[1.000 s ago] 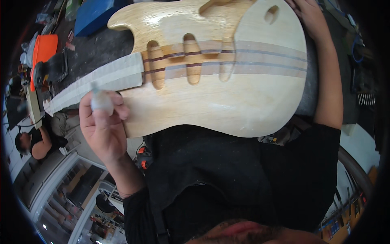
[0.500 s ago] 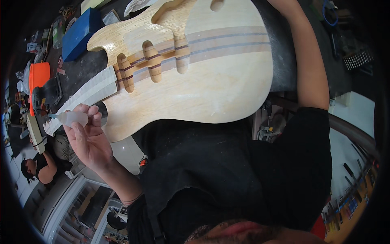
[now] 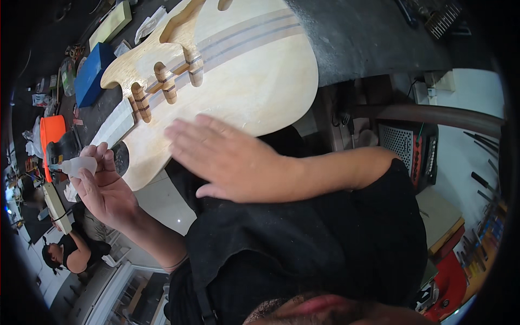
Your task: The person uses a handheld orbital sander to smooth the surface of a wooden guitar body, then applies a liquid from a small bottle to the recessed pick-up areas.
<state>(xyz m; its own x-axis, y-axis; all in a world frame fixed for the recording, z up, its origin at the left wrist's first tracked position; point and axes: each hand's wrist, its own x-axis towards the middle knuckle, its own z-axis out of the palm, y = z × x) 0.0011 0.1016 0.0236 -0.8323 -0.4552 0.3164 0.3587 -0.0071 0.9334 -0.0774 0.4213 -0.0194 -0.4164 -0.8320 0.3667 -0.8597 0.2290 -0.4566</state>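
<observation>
A pale wooden electric guitar body (image 3: 254, 76) lies on a dark workbench, with routed cavities and darker stripes along its middle. White tape (image 3: 116, 123) covers its neck. My left hand (image 3: 105, 189) pinches a small translucent squeeze bottle (image 3: 80, 166) between thumb and fingers, near the taped neck; its thin tip points left. My right hand (image 3: 222, 157) is stretched out flat over the near edge of the body, slightly blurred. Nothing shows in it. Whether its fingers touch the wood I cannot tell.
Beyond the neck are a blue block (image 3: 95, 75), an orange container (image 3: 52, 130) and a pale wooden piece (image 3: 110, 26). A comb-like metal tool (image 3: 443, 21) lies at the far right. At the left another person (image 3: 76, 249) holds a long pale piece. Hand tools hang at the right.
My right hand has come from the far right side of the guitar body to its near edge. My left hand still holds the bottle, slightly lower. The whole view has shifted.
</observation>
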